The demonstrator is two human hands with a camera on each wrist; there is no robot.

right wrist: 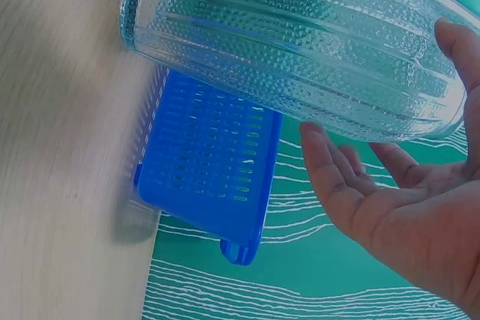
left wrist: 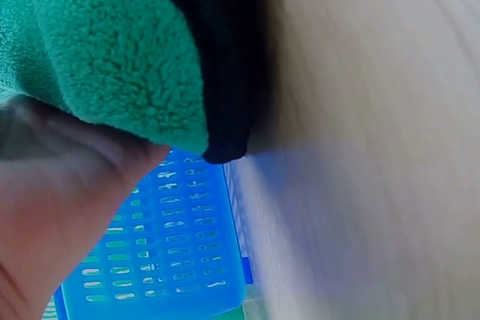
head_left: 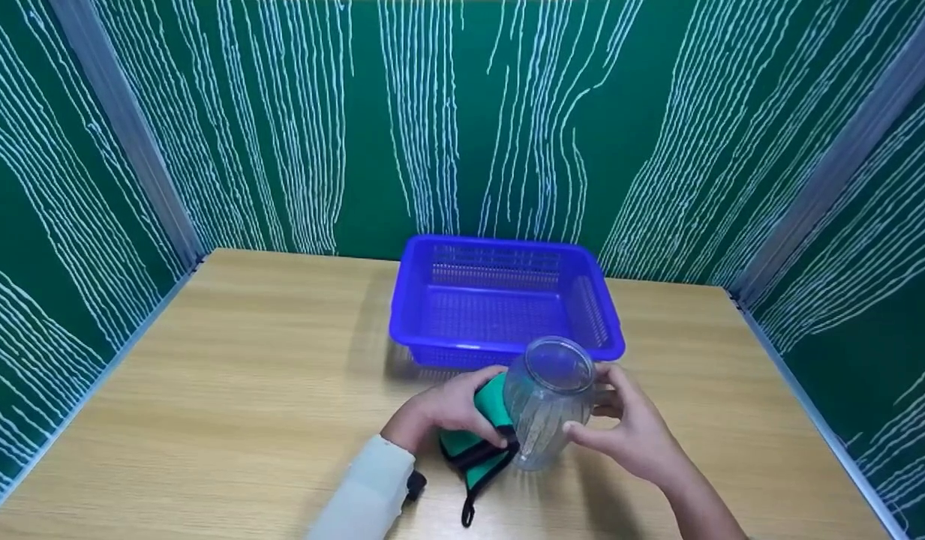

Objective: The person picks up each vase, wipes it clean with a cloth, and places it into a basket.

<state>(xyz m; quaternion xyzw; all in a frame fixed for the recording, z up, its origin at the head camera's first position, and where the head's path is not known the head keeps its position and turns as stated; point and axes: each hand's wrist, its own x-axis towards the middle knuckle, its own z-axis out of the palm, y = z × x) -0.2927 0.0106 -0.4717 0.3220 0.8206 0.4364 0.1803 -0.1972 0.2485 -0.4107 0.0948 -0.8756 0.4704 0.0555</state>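
Observation:
A clear, ribbed glass jar [head_left: 548,416] stands tilted between the two hands, its round end facing up toward the head camera. My right hand [head_left: 631,431] holds it from the right, thumb on the near side and fingers at the far side. The right wrist view shows the jar's dotted surface [right wrist: 300,43] close up. On the left, my left hand [head_left: 458,409] grips a green cloth [head_left: 496,401] with black edging and a hanging loop, bunched against the jar's side. Its fleecy pile [left wrist: 127,50] fills the top of the left wrist view.
Behind the hands a blue plastic basket [head_left: 500,349] with slotted walls sits on the wooden table [head_left: 244,390]. Green panels [head_left: 492,112] with wavy white lines enclose the back and sides. A small black object [head_left: 415,484] shows beside the left sleeve.

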